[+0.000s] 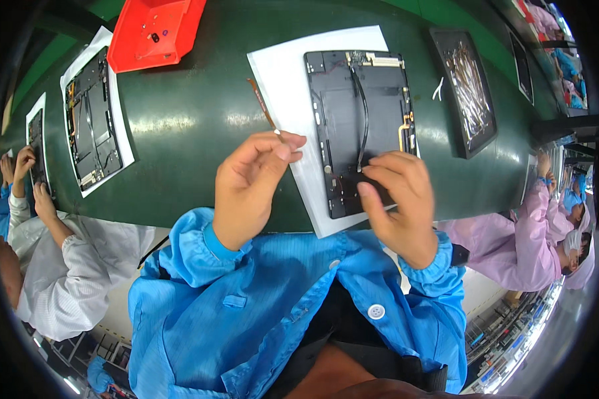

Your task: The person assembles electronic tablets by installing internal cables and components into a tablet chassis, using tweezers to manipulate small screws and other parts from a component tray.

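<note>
My left hand (254,178) is closed in a pinch over the table, gripping a thin orange-brown flex cable (261,101) by its pale lower end. The strip sticks up and leftward, beside a white sheet (279,66). On that sheet lies a black tablet-like device housing (339,100) with a circuit board at its top edge. A black cable (364,113) runs down its middle. My right hand (402,196) is over the housing's lower right, thumb and fingers apart, fingertips by the cable's lower end. An orange flex strip (406,130) is along the housing's right side.
A red bin (130,50) with a few small parts stands at the upper left. Another opened housing (96,120) lies left on white paper. To the right are a dark tray (489,126) of thin strips and a small white piece (438,89). Co-workers sit on both sides.
</note>
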Demonstrator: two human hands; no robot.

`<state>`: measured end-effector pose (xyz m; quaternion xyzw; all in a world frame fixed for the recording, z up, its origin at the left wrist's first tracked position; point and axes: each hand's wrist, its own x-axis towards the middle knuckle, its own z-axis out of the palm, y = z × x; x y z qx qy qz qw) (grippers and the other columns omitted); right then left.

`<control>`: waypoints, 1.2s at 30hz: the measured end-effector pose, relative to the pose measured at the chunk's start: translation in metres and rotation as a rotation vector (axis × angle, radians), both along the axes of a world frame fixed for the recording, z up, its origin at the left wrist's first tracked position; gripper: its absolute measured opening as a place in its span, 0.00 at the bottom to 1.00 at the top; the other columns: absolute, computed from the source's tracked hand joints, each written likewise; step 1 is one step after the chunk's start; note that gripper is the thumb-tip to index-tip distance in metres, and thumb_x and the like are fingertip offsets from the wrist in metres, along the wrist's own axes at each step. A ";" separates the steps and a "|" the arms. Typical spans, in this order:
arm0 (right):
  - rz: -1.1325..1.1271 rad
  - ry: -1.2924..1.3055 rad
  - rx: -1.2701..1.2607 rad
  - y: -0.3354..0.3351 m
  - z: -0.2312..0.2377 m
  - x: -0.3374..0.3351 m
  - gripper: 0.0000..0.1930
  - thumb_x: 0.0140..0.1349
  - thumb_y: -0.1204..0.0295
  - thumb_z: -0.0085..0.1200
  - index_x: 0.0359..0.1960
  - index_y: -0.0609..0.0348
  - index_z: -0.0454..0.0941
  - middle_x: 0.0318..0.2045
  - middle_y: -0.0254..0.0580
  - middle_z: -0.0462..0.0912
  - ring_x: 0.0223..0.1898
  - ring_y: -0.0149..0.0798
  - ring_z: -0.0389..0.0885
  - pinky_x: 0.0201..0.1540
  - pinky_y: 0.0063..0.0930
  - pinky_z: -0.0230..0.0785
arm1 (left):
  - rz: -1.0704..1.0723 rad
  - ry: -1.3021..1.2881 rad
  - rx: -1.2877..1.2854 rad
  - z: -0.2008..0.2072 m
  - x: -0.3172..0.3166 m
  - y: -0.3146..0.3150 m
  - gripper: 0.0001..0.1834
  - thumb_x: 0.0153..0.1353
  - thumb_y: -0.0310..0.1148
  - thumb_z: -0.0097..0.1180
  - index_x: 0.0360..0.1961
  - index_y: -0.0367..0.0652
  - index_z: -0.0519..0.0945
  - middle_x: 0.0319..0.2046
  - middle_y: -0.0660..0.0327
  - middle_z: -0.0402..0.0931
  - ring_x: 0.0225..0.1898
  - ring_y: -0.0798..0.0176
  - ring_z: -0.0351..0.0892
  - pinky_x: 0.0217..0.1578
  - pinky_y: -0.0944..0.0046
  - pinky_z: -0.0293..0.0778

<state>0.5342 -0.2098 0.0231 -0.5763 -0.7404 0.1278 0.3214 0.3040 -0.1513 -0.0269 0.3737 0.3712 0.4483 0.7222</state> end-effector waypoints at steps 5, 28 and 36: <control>-0.023 -0.283 0.119 0.064 0.034 0.035 0.09 0.62 0.78 0.65 0.44 0.64 0.84 0.44 0.51 0.85 0.48 0.56 0.82 0.51 0.44 0.75 | 0.024 0.003 0.032 0.006 -0.002 -0.012 0.10 0.79 0.29 0.49 0.48 0.36 0.80 0.69 0.48 0.71 0.75 0.50 0.65 0.75 0.44 0.62; 0.447 -0.301 0.114 0.207 -0.006 0.026 0.17 0.61 0.64 0.68 0.48 0.59 0.81 0.45 0.44 0.84 0.53 0.52 0.81 0.55 0.46 0.72 | 0.029 -0.205 -0.045 0.000 0.004 -0.010 0.08 0.79 0.29 0.48 0.45 0.39 0.78 0.74 0.47 0.63 0.79 0.45 0.58 0.77 0.41 0.57; 0.264 -0.554 -0.280 0.204 0.008 0.037 0.22 0.66 0.55 0.64 0.52 0.59 0.79 0.43 0.52 0.87 0.49 0.58 0.85 0.50 0.50 0.76 | 0.292 0.110 0.494 0.011 -0.020 -0.015 0.07 0.74 0.27 0.47 0.39 0.36 0.76 0.69 0.38 0.64 0.74 0.35 0.62 0.71 0.34 0.63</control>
